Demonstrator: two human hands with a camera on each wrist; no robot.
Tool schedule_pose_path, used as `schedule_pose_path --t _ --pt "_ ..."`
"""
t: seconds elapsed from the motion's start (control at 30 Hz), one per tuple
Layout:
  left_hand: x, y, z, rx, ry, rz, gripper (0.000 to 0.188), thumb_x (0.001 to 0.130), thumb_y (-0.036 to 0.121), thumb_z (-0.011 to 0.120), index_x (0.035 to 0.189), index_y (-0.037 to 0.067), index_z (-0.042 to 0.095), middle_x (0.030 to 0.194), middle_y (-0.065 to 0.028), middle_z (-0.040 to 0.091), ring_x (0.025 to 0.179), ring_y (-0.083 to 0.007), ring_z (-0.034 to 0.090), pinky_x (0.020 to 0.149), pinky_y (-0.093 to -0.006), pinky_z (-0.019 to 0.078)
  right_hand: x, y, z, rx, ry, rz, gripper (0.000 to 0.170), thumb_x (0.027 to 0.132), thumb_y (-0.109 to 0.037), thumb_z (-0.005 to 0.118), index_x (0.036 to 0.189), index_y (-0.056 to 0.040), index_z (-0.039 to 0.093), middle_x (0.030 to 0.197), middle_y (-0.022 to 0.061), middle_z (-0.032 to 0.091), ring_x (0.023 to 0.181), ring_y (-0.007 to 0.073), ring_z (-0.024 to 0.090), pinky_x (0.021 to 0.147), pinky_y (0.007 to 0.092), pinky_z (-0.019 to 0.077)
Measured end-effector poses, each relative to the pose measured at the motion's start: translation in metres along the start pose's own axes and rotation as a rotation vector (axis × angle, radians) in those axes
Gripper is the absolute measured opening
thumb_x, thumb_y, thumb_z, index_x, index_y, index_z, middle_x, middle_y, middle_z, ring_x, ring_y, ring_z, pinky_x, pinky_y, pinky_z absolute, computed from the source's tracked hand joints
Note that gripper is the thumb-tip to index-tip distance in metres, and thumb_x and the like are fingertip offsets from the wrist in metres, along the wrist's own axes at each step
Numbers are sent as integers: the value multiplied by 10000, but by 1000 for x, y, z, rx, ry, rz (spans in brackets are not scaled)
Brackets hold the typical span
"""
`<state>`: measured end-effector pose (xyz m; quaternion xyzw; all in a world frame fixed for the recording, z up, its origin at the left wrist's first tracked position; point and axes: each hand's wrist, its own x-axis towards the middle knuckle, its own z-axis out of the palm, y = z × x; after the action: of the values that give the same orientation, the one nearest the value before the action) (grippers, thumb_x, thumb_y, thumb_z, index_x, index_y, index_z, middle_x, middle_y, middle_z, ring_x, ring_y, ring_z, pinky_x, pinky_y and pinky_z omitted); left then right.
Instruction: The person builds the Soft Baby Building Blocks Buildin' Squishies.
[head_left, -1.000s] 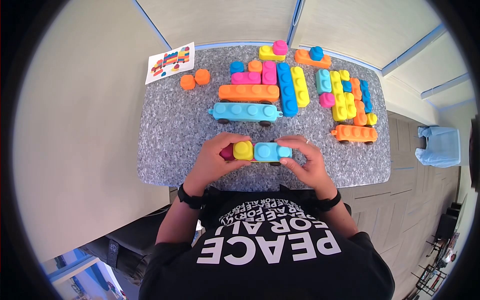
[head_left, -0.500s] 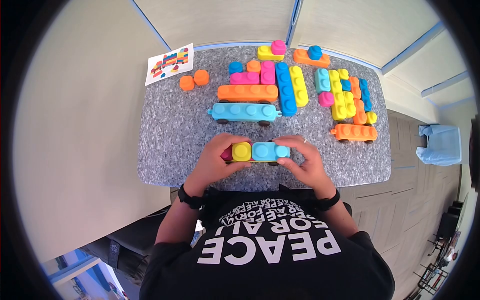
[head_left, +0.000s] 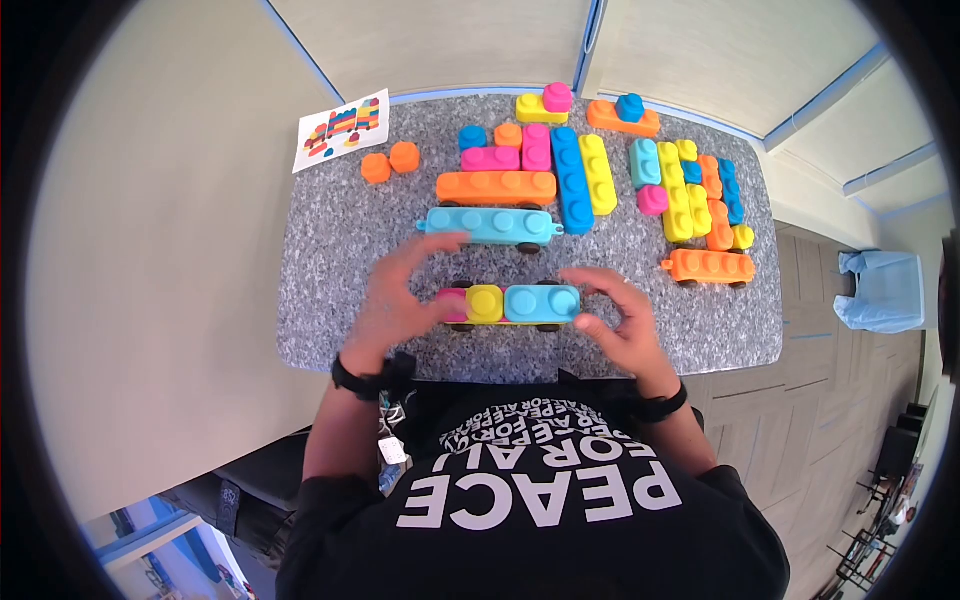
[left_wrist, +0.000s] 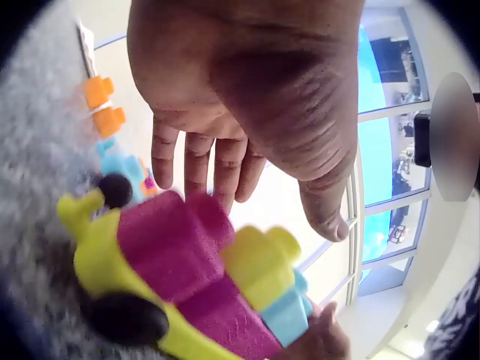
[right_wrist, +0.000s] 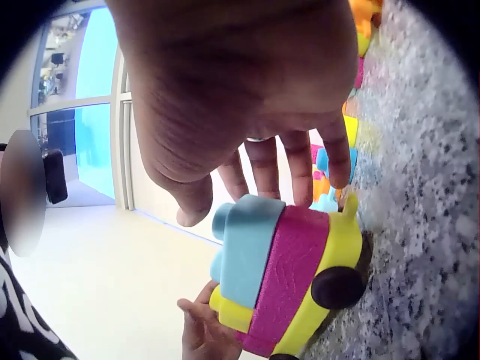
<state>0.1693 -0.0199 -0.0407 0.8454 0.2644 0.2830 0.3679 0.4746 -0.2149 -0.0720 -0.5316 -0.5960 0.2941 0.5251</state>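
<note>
A small toy wagon stands on the table in front of me: a black-wheeled yellow base (right_wrist: 346,241) with magenta blocks (left_wrist: 169,240) on it. On top sit a yellow block (head_left: 485,303) and a longer light-blue block (head_left: 540,303). My left hand (head_left: 395,300) is spread beside the wagon's left end, blurred, its thumb overlapping the magenta end in the head view. Around the right end, my right hand (head_left: 625,325) has its thumb and fingers apart, close to the light-blue block. Neither hand grips the wagon.
Behind the wagon lie a light-blue wheeled base (head_left: 488,226), an orange wheeled base (head_left: 497,187) and several loose blocks. At right, more blocks lie by another orange wheeled base (head_left: 710,266). A picture card (head_left: 342,130) and two orange blocks (head_left: 404,156) are at back left.
My left hand has let go of the wagon and moved left and away from me, uncovering the magenta end. My right hand has loosened and shifted slightly right, off the light-blue block.
</note>
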Motion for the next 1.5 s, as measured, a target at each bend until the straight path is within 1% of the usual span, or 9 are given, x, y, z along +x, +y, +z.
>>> schedule_pose_path --t 0.17,0.27,0.47,0.6,0.77,0.87,1.0,1.13,1.5 --pt "62 -62 -60 308 217 -17 707 877 143 990 1519 78 702 1472 -157 780 1396 -385 724 1215 -468 558 -2 2 -21 -41 51 25 498 1031 -235 874 1476 -43 760 1460 132 799 1315 282 730 1068 410 560" --pt "83 -141 -81 559 174 65 734 858 36 970 1532 98 685 1528 -149 760 1452 -386 694 1207 -487 556 -4 -3 -26 -52 50 61 491 1066 -259 850 1489 -31 747 1490 136 781 1364 261 699 1091 399 544" --pt "97 -174 -82 471 35 -179 682 855 -22 937 1484 90 700 1451 -168 783 1366 -439 720 1160 -501 589 -14 -6 -19 -58 111 71 442 1027 -212 881 1430 -52 792 1416 133 819 1284 289 753 1013 408 585" --pt "91 -183 -80 377 137 -209 624 860 -51 923 1435 92 727 1393 -122 814 1292 -339 778 1054 -452 640 -18 -2 -18 -49 110 86 444 1029 -207 880 1435 -53 789 1420 129 818 1285 287 752 1015 407 584" --pt "75 -94 -78 -78 293 -130 527 895 -10 931 1384 54 746 1343 -81 819 1244 -187 785 945 -377 654 -13 -5 -20 -46 100 76 458 1024 -201 882 1445 -49 781 1430 136 812 1296 286 747 1020 402 581" --pt "56 -32 -56 -300 264 73 519 909 62 952 1388 51 753 1358 -92 811 1254 -193 780 976 -376 645 -4 -11 -15 -38 69 52 465 1008 -173 890 1440 -42 779 1427 148 810 1308 295 745 1034 409 580" --pt "31 32 -31 -153 104 194 565 902 124 961 1423 52 754 1388 -107 803 1264 -241 785 1055 -412 629 4 -13 -4 -48 47 4 471 983 -136 903 1427 -39 780 1413 164 811 1318 331 755 1092 443 579" --pt "18 56 4 -116 -85 191 565 894 149 954 1424 74 772 1386 -116 817 1267 -310 800 1096 -441 616 9 -13 4 -71 22 -50 464 973 -124 909 1414 -48 785 1392 171 813 1312 367 764 1142 466 569" --pt "8 47 47 -187 -140 101 622 889 198 984 1457 105 750 1378 -113 822 1258 -338 797 1099 -442 609 5 -10 13 -83 -13 -20 474 952 -88 924 1407 -68 791 1386 157 814 1293 362 764 1132 454 571"
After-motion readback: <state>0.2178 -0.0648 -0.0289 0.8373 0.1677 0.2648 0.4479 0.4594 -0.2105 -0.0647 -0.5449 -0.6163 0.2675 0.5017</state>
